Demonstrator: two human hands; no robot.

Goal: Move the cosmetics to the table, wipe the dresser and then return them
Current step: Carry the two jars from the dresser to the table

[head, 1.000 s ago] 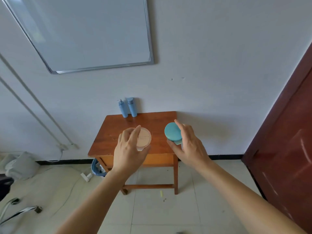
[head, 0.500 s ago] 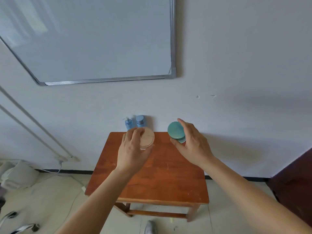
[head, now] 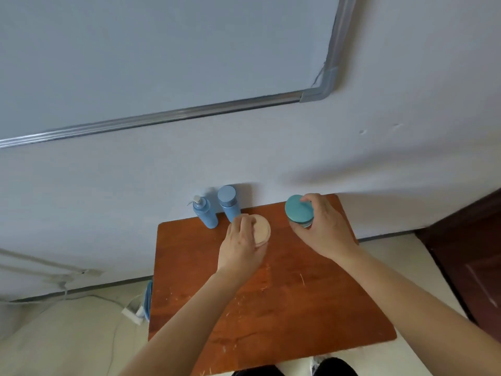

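Observation:
My left hand (head: 241, 245) grips a jar with a round beige lid (head: 262, 229) over the back of the small brown wooden table (head: 271, 302). My right hand (head: 322, 229) holds a jar with a teal lid (head: 298, 210) near the table's back right corner. Whether either jar touches the tabletop cannot be told. Two blue bottles stand upright at the table's back edge against the wall: a pump bottle (head: 204, 213) and, right of it, a capped bottle (head: 229, 203), just behind my left hand.
A whiteboard (head: 162, 63) hangs on the white wall above the table. A dark red door (head: 471, 253) is at the right. A power strip and cables (head: 132, 313) lie on the tiled floor left of the table. My shoes show at the bottom edge.
I have stepped up close to the table, which now fills the lower view. Both hands have carried their jars forward and down over its back part, near the two blue bottles.

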